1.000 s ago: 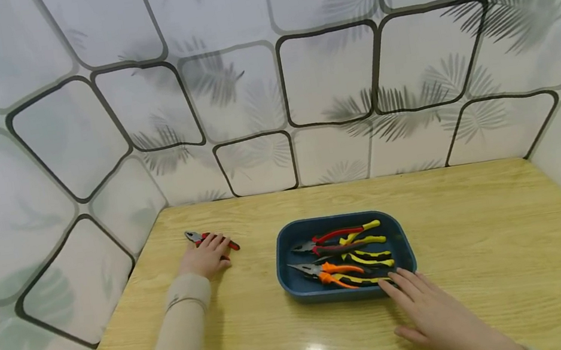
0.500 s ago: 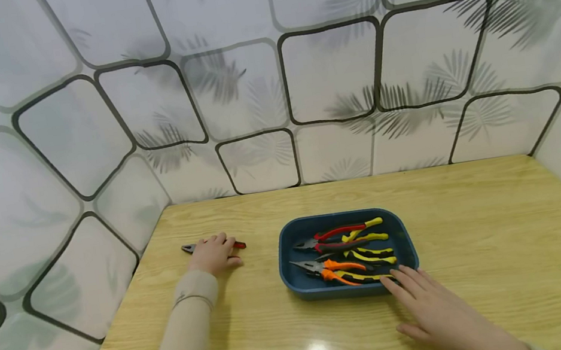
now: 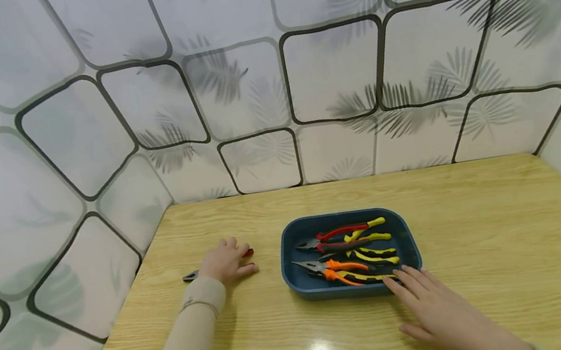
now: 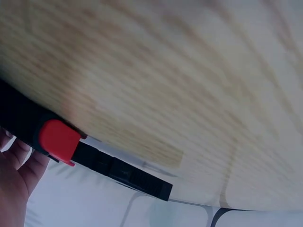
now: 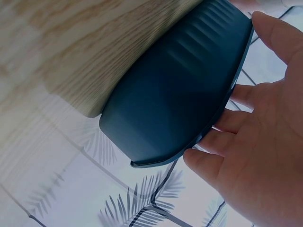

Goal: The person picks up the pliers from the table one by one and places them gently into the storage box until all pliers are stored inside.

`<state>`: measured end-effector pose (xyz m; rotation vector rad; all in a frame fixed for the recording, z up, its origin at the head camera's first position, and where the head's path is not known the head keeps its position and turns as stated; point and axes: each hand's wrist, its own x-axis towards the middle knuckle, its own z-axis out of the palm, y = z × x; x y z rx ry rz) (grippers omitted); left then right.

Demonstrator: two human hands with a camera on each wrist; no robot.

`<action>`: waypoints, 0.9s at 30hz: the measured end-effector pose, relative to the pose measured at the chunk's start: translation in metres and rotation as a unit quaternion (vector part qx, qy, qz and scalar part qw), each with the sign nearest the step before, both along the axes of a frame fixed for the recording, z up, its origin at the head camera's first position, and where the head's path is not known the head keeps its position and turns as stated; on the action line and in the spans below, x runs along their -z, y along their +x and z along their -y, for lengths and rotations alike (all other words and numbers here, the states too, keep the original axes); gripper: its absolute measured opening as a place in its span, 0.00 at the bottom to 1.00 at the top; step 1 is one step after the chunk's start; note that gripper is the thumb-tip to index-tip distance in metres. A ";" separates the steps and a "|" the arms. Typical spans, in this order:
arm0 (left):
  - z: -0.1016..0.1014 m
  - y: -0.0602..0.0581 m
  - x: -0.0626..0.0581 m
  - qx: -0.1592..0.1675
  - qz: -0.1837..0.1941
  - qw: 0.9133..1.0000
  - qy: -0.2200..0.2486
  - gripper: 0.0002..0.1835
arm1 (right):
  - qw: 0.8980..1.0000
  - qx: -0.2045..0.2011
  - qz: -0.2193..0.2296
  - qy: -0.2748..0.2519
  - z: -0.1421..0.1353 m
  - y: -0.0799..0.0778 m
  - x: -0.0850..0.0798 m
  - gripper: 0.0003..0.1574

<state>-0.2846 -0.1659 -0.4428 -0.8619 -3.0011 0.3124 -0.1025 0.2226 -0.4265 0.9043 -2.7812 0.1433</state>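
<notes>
My left hand (image 3: pixel 225 263) grips a pair of pliers with red-and-black handles at the table's left side. The grey head of the pliers (image 3: pixel 191 276) sticks out beside the wrist, and a red handle end shows past the fingers; the middle is hidden under the hand. In the left wrist view the pliers (image 4: pixel 59 139) appear edge-on, black and red, close over the wood. My right hand (image 3: pixel 430 304) rests its extended fingers on the near right rim of a dark blue bin (image 3: pixel 325 293). The right wrist view has the fingertips along the edge of the bin (image 5: pixel 175 94).
Inside the bin lie several pliers: red-handled pliers with yellow tips (image 3: pixel 340 231), orange-handled long-nose pliers (image 3: pixel 345 264) and pliers with yellow-and-black handles (image 3: pixel 379 254). A patterned cloth wall (image 3: pixel 337 151) borders the wooden table (image 3: pixel 486 241) at the back and sides.
My left hand has moved right and slightly nearer, drawing the pliers toward me; more of them is now covered by the hand. The right hand stays at the bin's rim.
</notes>
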 end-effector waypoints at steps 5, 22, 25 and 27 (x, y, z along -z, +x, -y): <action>0.000 0.003 0.002 0.012 -0.008 1.000 -0.012 0.34 | 1.000 0.005 0.012 0.001 0.001 0.000 0.000 0.46; -0.007 0.010 0.008 0.029 -0.039 0.999 0.013 0.27 | 1.000 0.005 0.019 -0.003 -0.001 0.000 0.000 0.46; -0.007 0.011 0.007 0.037 -0.045 0.998 0.001 0.27 | 1.000 0.004 0.017 -0.004 -0.001 0.000 0.000 0.47; -0.007 0.011 0.005 0.043 -0.043 0.998 -0.006 0.27 | 1.000 0.003 0.015 -0.004 -0.001 0.000 0.000 0.47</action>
